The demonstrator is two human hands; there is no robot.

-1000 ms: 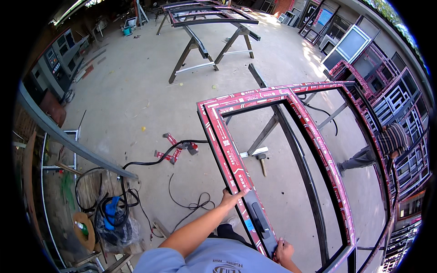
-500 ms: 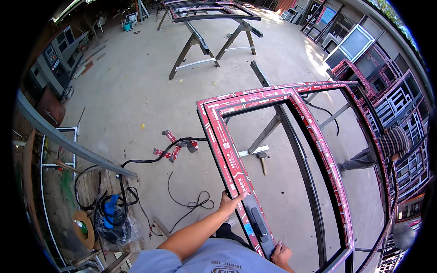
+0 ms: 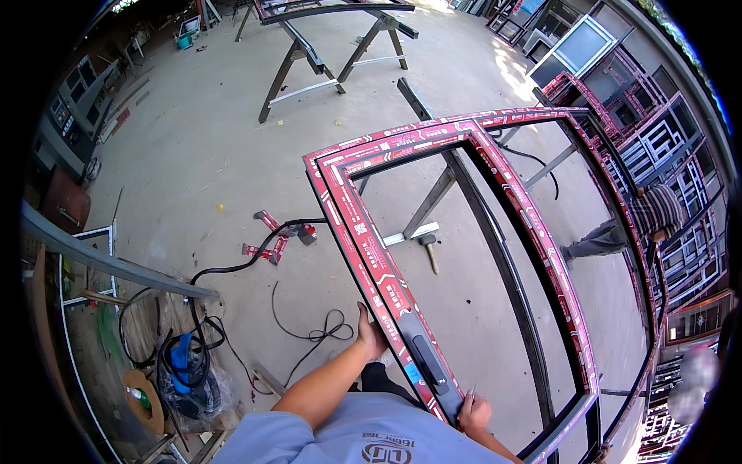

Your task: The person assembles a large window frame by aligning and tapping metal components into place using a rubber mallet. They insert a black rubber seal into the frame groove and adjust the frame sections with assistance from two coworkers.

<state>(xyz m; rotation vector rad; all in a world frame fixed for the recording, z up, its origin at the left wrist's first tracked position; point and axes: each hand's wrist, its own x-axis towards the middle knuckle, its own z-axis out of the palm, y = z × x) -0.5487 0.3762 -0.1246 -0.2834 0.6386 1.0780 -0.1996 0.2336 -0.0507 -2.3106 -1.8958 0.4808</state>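
Observation:
A large window frame (image 3: 370,247) covered in red printed film lies raised in front of me, its near-left bar running past my body. My left hand (image 3: 371,332) is at the outer edge of that bar, thumb up and apart; its fingers are hidden by the frame. On the bare grey stretch of the bar is a dark handle (image 3: 427,362), with a blue patch (image 3: 414,374) beside it. My right hand (image 3: 474,411) is closed near the lower end of this bar. A thin pointed tip sticks up from its fingers, too small to name.
A mallet (image 3: 430,254) lies on the floor under the frame, and red film scraps (image 3: 268,243) lie left of it. Black cable (image 3: 232,270) runs to the frame. Trestles (image 3: 287,73) stand beyond. At the right is another person (image 3: 618,232).
My left hand has slid from the top of the bar to its outer edge, its thumb now off the film. The right hand stays by the bar's lower end. The view has shifted slightly.

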